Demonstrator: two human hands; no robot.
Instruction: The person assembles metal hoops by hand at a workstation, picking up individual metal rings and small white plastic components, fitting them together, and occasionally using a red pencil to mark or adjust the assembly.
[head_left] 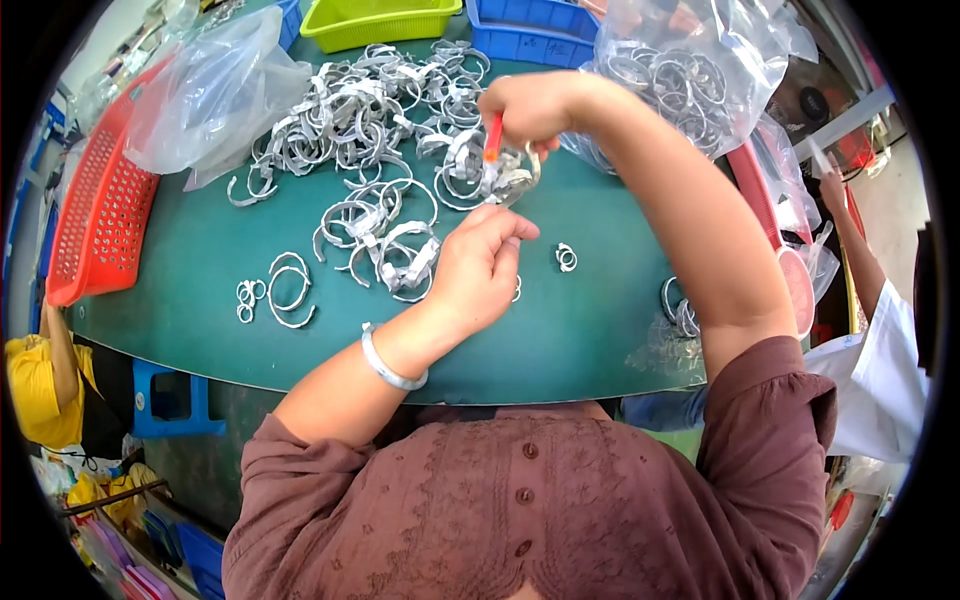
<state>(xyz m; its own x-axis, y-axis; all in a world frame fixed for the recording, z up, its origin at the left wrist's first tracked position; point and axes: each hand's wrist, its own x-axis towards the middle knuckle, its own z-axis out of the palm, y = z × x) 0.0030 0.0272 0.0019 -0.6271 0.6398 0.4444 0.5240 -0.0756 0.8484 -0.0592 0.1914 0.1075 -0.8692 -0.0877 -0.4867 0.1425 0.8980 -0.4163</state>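
Head view: my right hand (530,108) grips a red stick (494,138) near silver bangles (345,115). My left hand (482,265) curls partway; contents unclear.

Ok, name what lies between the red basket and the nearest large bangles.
Small silver rings lie between the red basket and large bangles in the head view.

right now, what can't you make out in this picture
All in the head view:
Upper part of the orange-red stick: covered by the right hand.
Part of the small ring: hidden by the left hand.
Count of the silver bangles in the heap: they overlap one another.
Far rim of the green basket: cut off by the top edge.
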